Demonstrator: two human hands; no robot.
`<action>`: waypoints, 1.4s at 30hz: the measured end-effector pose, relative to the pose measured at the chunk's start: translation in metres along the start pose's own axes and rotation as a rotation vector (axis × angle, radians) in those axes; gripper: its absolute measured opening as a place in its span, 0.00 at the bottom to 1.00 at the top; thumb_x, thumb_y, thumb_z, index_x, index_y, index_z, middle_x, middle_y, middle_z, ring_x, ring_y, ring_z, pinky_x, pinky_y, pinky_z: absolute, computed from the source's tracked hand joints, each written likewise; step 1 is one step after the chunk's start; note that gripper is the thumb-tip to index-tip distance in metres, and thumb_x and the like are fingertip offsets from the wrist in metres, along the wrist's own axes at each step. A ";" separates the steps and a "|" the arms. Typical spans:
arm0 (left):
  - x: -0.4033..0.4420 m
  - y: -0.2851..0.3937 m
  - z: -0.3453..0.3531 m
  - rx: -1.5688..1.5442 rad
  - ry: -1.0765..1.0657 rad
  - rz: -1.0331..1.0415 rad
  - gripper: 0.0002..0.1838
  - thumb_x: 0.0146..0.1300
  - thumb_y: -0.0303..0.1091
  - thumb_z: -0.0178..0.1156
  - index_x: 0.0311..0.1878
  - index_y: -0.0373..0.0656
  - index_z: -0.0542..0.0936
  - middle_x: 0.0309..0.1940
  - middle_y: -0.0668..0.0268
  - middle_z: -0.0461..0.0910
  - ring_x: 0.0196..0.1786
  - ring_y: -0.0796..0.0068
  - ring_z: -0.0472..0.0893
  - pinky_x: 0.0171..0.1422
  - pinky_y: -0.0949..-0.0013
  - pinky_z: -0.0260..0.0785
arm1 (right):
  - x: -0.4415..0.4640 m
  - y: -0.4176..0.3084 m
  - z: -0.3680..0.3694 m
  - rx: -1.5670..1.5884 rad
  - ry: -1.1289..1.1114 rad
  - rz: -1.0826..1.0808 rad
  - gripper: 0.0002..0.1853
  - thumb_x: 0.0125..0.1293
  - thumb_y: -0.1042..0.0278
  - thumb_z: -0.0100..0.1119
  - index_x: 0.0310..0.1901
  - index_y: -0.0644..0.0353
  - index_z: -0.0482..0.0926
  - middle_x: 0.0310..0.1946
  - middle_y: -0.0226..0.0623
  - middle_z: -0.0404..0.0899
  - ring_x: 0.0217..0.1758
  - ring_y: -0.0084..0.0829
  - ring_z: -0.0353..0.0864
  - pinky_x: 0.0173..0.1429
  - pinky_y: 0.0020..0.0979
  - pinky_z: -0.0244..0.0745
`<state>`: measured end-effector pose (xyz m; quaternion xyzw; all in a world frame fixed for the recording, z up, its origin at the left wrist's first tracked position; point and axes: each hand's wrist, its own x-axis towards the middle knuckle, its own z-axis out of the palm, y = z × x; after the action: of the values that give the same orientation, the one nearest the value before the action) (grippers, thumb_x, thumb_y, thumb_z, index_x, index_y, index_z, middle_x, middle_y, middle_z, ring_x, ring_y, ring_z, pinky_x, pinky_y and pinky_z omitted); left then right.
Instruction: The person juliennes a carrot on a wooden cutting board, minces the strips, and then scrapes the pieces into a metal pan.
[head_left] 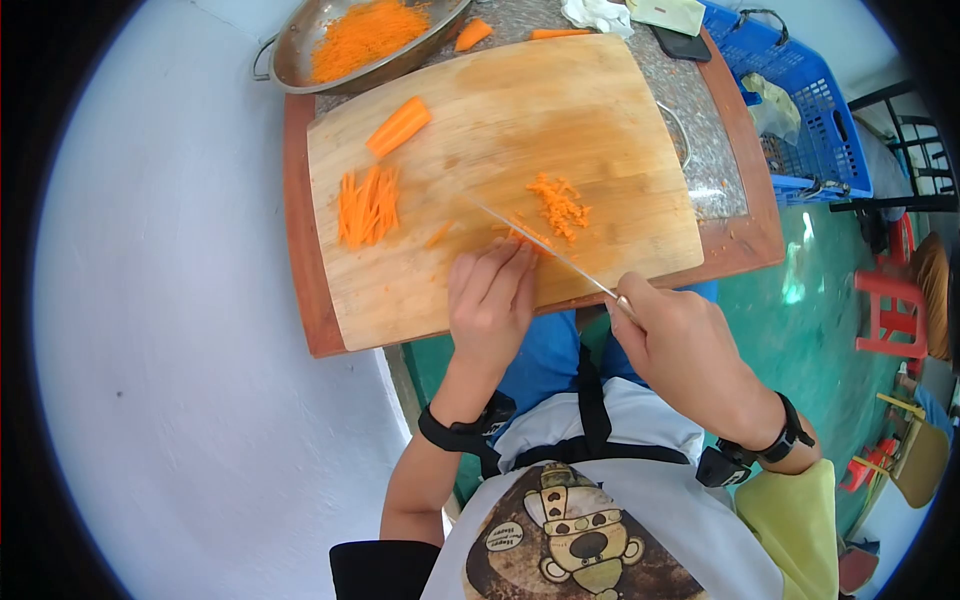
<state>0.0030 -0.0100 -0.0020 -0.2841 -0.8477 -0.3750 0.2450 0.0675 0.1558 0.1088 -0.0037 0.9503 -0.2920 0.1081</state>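
Observation:
My right hand (668,335) is wrapped round the handle of a knife (555,252), whose thin blade points up and left across the wooden cutting board (600,90). Fingers bent, my left hand (490,290) presses carrot strips (520,232) to the board right beside the blade; most of the strips are hidden under the fingertips. Just beyond the blade lies a small heap of diced carrot (560,207). On the board's left side is a pile of carrot sticks (368,207), with a larger carrot piece (399,126) above it.
A metal pan (290,60) with shredded carrot (365,38) stands at the back left. Carrot chunks (473,34) and a dark phone-like object (682,44) lie behind the board. A blue plastic basket (840,130) and a red stool (890,315) are off to the right. A white wall borders the left.

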 end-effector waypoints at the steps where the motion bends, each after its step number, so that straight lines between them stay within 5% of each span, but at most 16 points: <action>1: 0.000 0.001 0.000 0.001 -0.006 -0.007 0.11 0.44 0.19 0.66 0.35 0.36 0.82 0.36 0.61 0.80 0.39 0.62 0.80 0.43 0.65 0.70 | 0.000 0.000 0.000 0.000 -0.007 -0.014 0.08 0.62 0.70 0.53 0.32 0.64 0.67 0.18 0.50 0.76 0.24 0.51 0.78 0.27 0.46 0.72; 17: 0.000 0.000 0.001 0.008 -0.006 -0.026 0.12 0.40 0.18 0.67 0.32 0.35 0.82 0.32 0.60 0.79 0.39 0.62 0.80 0.43 0.65 0.69 | 0.009 -0.002 0.007 -0.118 -0.048 -0.044 0.08 0.62 0.72 0.53 0.31 0.65 0.66 0.14 0.46 0.75 0.19 0.42 0.80 0.19 0.35 0.75; 22: 0.002 0.001 0.001 -0.009 0.007 -0.007 0.12 0.41 0.17 0.67 0.33 0.34 0.82 0.32 0.60 0.80 0.38 0.62 0.80 0.42 0.66 0.69 | 0.014 -0.001 0.005 -0.025 -0.099 0.052 0.08 0.62 0.72 0.55 0.32 0.65 0.66 0.17 0.50 0.73 0.24 0.52 0.76 0.26 0.45 0.69; 42: 0.000 -0.002 0.003 -0.001 0.020 0.015 0.11 0.44 0.19 0.67 0.34 0.35 0.82 0.34 0.61 0.80 0.38 0.63 0.80 0.43 0.65 0.69 | 0.004 0.007 -0.010 0.144 -0.070 0.077 0.08 0.64 0.70 0.53 0.30 0.65 0.69 0.18 0.52 0.74 0.24 0.54 0.76 0.27 0.47 0.70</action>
<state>0.0014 -0.0090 -0.0048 -0.2869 -0.8428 -0.3763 0.2563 0.0622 0.1671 0.1122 0.0307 0.9219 -0.3549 0.1522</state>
